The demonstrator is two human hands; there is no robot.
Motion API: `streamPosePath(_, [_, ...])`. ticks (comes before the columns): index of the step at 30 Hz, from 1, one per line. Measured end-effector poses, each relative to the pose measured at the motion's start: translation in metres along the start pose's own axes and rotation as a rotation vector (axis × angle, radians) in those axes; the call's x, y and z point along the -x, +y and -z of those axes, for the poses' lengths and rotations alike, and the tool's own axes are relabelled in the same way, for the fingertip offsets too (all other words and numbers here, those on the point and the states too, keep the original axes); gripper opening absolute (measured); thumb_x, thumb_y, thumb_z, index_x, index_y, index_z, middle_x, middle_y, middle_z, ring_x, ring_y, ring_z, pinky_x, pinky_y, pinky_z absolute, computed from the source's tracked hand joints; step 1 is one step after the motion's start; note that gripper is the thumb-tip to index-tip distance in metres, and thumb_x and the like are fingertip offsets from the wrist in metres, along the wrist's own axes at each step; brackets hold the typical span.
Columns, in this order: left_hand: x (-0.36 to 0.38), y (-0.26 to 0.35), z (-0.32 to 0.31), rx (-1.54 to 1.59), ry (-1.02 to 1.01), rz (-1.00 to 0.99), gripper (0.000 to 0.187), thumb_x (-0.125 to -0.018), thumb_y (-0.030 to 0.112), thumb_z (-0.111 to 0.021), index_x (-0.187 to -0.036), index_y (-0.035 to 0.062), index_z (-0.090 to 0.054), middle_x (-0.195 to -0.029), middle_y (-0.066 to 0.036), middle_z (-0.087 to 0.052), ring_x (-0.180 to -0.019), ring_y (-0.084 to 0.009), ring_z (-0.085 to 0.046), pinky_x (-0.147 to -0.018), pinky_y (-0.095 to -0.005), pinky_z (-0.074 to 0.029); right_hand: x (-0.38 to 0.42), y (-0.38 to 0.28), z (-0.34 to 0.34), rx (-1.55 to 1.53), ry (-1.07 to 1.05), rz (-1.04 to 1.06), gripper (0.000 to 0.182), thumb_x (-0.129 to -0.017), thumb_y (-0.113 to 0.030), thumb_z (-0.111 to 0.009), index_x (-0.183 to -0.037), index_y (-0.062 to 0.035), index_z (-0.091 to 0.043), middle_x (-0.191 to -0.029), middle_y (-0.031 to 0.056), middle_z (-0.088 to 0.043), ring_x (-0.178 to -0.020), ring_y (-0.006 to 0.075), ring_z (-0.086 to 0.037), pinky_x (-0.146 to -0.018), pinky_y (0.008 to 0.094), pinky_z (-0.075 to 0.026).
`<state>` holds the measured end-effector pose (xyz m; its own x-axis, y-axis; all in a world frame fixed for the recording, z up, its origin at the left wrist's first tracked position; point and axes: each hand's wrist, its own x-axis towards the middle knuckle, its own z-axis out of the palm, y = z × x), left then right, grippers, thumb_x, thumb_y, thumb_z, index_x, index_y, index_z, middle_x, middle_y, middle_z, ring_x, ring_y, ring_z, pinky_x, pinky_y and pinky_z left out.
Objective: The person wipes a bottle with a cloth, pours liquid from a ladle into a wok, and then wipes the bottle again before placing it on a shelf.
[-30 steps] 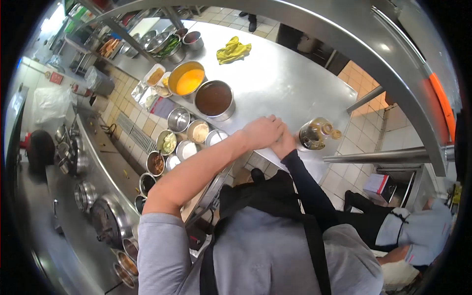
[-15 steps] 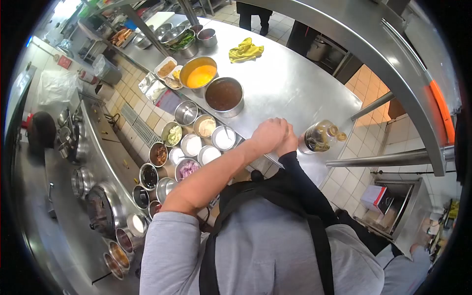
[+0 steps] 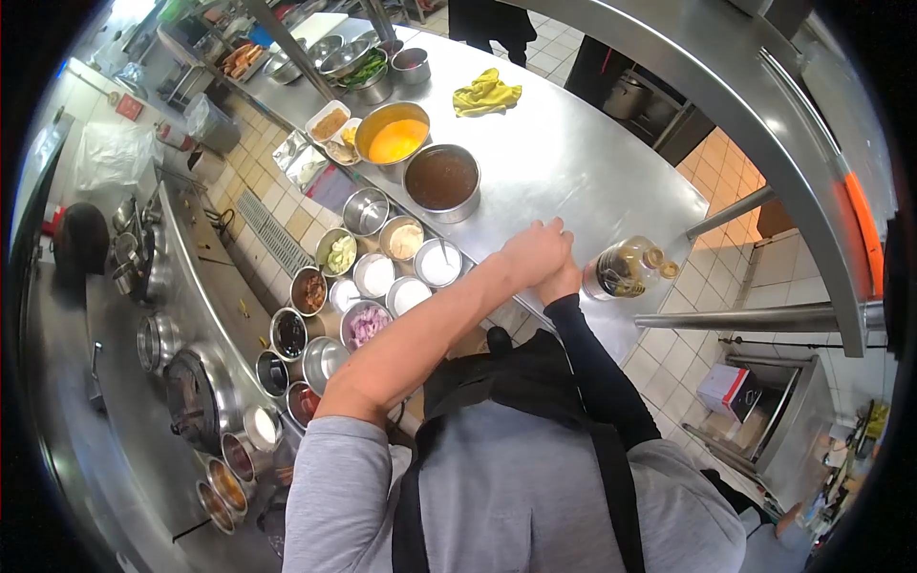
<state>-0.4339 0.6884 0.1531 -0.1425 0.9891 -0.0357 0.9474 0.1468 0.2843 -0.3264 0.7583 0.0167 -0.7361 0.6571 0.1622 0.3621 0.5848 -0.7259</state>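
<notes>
My left hand (image 3: 535,252) and my right hand (image 3: 559,281) are pressed together above the near edge of the steel counter. The left overlaps the right, and its fingers are curled. Most of the right hand's fingers are hidden behind it. Both look closed, but whatever may be between them does not show. Just right of them stand glass bottles (image 3: 621,269) with yellowish caps. A steel pot of brown sauce (image 3: 441,183) sits to the upper left of my hands, beside a pot of orange liquid (image 3: 394,141). Nearer my left forearm is a bowl of white powder (image 3: 437,263) with a spoon.
A yellow cloth (image 3: 487,94) lies on the steel counter (image 3: 573,162). Left of my arm are several ingredient bowls, including chopped onion (image 3: 366,325). A steel shelf frame (image 3: 755,143) overhangs the right side. Another person (image 3: 492,29) stands beyond the counter.
The view has shifted slightly. My hands stay together over the same spot, with the left hand's knuckles turned a little. The pots and bottles have not moved on the counter.
</notes>
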Motion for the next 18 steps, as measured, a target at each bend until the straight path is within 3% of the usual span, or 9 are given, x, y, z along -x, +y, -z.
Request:
streamPosePath(3, [-0.013, 0.006, 0.000, 0.151, -0.069, 0.311, 0.026, -0.085, 0.008, -0.070, -0.108, -0.0012, -0.063, -0.113, -0.021, -0.063, -0.101, -0.0450, -0.071, -0.077, -0.0467, -0.063, 0.002, -0.010, 0.006, -0.039, 0.035, 0.025, 0.057, -0.090, -0.032, -0.077, -0.136, -0.0072, -0.055, -0.123, 0.0172, -0.069, -0.109, 0.0391, -0.069, -0.089, 0.0455, -0.056])
streamPosePath(6, [-0.007, 0.014, 0.004, 0.063, -0.070, 0.374, 0.022, -0.086, 0.010, -0.068, -0.104, -0.0013, -0.064, -0.107, -0.022, -0.065, -0.100, -0.0402, -0.072, -0.075, -0.0449, -0.063, -0.001, 0.002, -0.001, 0.034, 0.056, 0.086, 0.058, -0.090, -0.033, -0.077, -0.137, -0.0073, -0.055, -0.119, 0.0175, -0.070, -0.106, 0.0389, -0.070, -0.087, 0.0451, -0.056])
streamPosePath(9, [0.017, 0.027, 0.005, -0.069, 0.215, 0.028, 0.020, -0.086, 0.011, -0.068, -0.101, -0.0015, -0.064, -0.100, -0.022, -0.067, -0.098, -0.0351, -0.071, -0.074, -0.0428, -0.063, -0.005, 0.025, -0.016, 0.101, 0.034, 0.135, 0.053, -0.090, -0.032, -0.076, -0.134, -0.0087, -0.055, -0.116, 0.0180, -0.070, -0.105, 0.0397, -0.070, -0.084, 0.0468, -0.056])
streamPosePath(12, [0.010, 0.019, -0.015, -0.059, 0.217, 0.122, 0.021, -0.086, 0.014, -0.070, -0.100, -0.0007, -0.065, -0.095, -0.021, -0.068, -0.098, -0.0326, -0.070, -0.073, -0.0410, -0.064, -0.005, 0.030, -0.021, 0.158, 0.029, 0.240, 0.046, -0.091, -0.031, -0.075, -0.127, -0.0091, -0.056, -0.112, 0.0198, -0.071, -0.103, 0.0417, -0.070, -0.082, 0.0484, -0.056])
streamPosePath(15, [-0.005, 0.008, -0.046, -0.028, 0.230, 0.264, 0.022, -0.089, 0.016, -0.069, -0.101, -0.0019, -0.064, -0.094, -0.019, -0.069, -0.093, -0.0337, -0.072, -0.074, -0.0396, -0.064, -0.016, -0.017, 0.012, -0.076, -0.050, 0.125, 0.041, -0.091, -0.031, -0.074, -0.120, -0.0086, -0.056, -0.109, 0.0211, -0.072, -0.101, 0.0441, -0.069, -0.081, 0.0492, -0.056])
streamPosePath(18, [-0.001, 0.018, -0.035, 0.038, 0.250, 0.487, 0.022, -0.092, 0.016, -0.066, -0.100, -0.0039, -0.063, -0.094, -0.021, -0.073, -0.089, -0.0358, -0.075, -0.077, -0.0403, -0.064, -0.010, -0.061, 0.037, -0.093, -0.087, 0.088, 0.045, -0.090, -0.033, -0.074, -0.123, -0.0094, -0.055, -0.109, 0.0215, -0.072, -0.101, 0.0462, -0.068, -0.080, 0.0498, -0.056])
